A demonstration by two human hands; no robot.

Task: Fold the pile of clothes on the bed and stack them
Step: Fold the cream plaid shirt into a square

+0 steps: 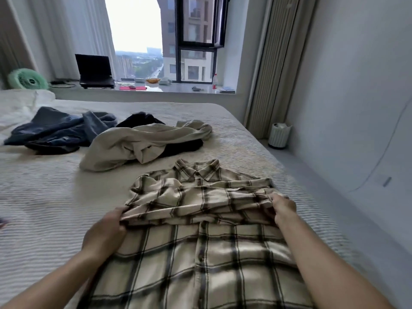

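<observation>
A cream plaid shirt (200, 248) lies on the bed (44, 208) in front of me, collar toward the window, sleeves folded across its chest. My left hand (107, 230) grips the left end of the folded sleeve layer. My right hand (283, 210) pinches the right end of the same layer. Behind the shirt lies a crumpled beige garment (138, 143) over a black one (142, 119). Dark blue jeans (55, 130) lie bunched at the far left.
A white pillow (20, 101) sits at the bed's far left corner. The window sill holds a laptop (93, 71), a green fan (27, 79) and a bottle (214, 81). A white bin (278, 134) stands on the floor to the right of the bed, by the wall.
</observation>
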